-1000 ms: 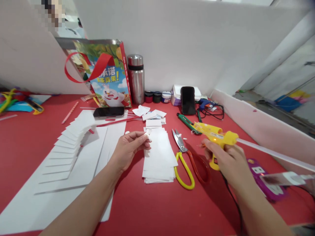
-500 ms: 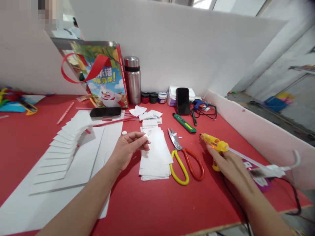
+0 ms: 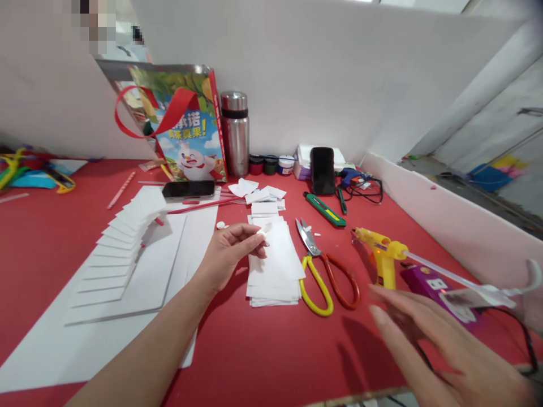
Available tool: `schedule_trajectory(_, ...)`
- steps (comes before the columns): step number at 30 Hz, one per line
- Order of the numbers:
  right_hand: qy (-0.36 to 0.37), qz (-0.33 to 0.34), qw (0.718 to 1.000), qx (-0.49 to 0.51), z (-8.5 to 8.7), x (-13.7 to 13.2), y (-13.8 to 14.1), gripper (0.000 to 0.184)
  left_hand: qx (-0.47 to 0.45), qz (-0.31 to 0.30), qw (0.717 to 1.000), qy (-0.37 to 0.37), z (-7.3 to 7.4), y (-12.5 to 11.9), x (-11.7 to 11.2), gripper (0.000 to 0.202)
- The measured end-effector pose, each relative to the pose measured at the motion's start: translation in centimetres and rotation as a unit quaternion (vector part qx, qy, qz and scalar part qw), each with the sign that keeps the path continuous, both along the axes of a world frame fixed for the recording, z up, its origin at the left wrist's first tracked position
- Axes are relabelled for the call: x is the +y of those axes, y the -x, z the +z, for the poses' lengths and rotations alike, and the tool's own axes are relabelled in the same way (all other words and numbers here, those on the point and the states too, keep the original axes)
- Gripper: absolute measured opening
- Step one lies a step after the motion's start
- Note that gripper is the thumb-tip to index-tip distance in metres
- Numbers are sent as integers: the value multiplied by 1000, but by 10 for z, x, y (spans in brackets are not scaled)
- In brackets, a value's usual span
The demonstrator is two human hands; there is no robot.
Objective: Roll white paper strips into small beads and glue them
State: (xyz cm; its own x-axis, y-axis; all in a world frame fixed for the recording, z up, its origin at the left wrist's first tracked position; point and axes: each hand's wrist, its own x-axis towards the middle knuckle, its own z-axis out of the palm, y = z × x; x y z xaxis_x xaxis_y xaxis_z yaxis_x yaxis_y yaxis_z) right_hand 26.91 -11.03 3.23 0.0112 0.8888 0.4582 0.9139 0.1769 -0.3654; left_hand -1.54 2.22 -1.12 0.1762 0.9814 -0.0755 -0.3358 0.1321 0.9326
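Observation:
My left hand (image 3: 237, 249) is closed in a pinch on a small white piece (image 3: 264, 229), whose exact kind I cannot make out. It hovers over the left edge of a stack of white paper strips (image 3: 274, 271). My right hand (image 3: 441, 339), somewhat blurred, is open at the lower right with nothing in it. Just beyond its fingertips a yellow glue gun (image 3: 384, 254) stands on the red table, a clear glue stick out of its back. Scissors (image 3: 316, 254) with one yellow and one red handle lie between the stack and the glue gun.
At left, a fanned white card staircase (image 3: 123, 243) rests on white board. A green utility knife (image 3: 324, 209), phones (image 3: 189, 189), paint jars (image 3: 270, 164), a steel bottle (image 3: 235, 135) and a bright gift bag (image 3: 186, 124) stand or lie behind. A purple power strip (image 3: 436, 291) is at right.
My right hand has let go of the glue gun and drawn back toward the lower right, its fingers now apart. My left hand keeps its pinch on the white piece; the view has shifted slightly.

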Motion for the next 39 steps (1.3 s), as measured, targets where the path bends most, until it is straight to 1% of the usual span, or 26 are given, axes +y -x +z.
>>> schedule_trajectory(1, 25, 23, 999, 15, 8, 6, 15, 31, 5, -3, 1000, -1, 0, -1, -1, 21)
schedule_trajectory(2, 55, 54, 994, 74, 15, 18, 30, 29, 10, -6, 1000, -3, 0, -2, -2, 21)
schedule_trajectory(4, 92, 91, 974, 186, 23, 53, 59, 28, 14, -14, 1000, -9, -1, -2, -3, 20)
schedule_trajectory(5, 113, 97, 961, 233, 23, 74, 71, 28, 14, -16, 1000, -12, -1, -2, -3, 20)
schedule_trajectory(7, 171, 116, 932, 297, 19, 111, 92, 31, 11, -15, 1000, -17, -2, 0, -2, 19)
schedule_trajectory(9, 218, 141, 896, 361, 8, 136, 106, 30, 4, -10, 1000, -21, -2, 2, 0, 17)
schedule_trajectory(10, 230, 153, 877, 393, 2, 142, 110, 28, 2, -8, 1000, -22, -3, 3, 0, 17)
schedule_trajectory(11, 231, 160, 864, 418, -4, 145, 113, 26, 2, -6, 1000, -21, -3, 3, 1, 17)
schedule_trajectory(13, 219, 172, 838, 469, -14, 142, 116, 22, 7, -9, 1000, -18, -4, 4, 2, 18)
schedule_trajectory(16, 211, 189, 797, 533, -22, 134, 114, 23, 22, -20, 1000, -8, -4, 2, 2, 20)
schedule_trajectory(17, 212, 193, 789, 544, -23, 133, 113, 22, 26, -25, 999, -4, -4, 1, 1, 20)
schedule_trajectory(19, 215, 195, 786, 546, -22, 132, 111, 22, 32, -31, 999, 3, -3, 0, 1, 21)
schedule_trajectory(25, 223, 205, 804, 512, -18, 136, 108, 17, 52, -29, 998, -3, -1, -1, 0, 22)
schedule_trajectory(32, 222, 186, 823, 488, -23, 138, 104, 19, 67, -42, 997, -14, -4, 0, 1, 22)
schedule_trajectory(39, 222, 177, 833, 474, -25, 139, 105, 19, 73, -43, 996, -23, -3, 0, 1, 21)
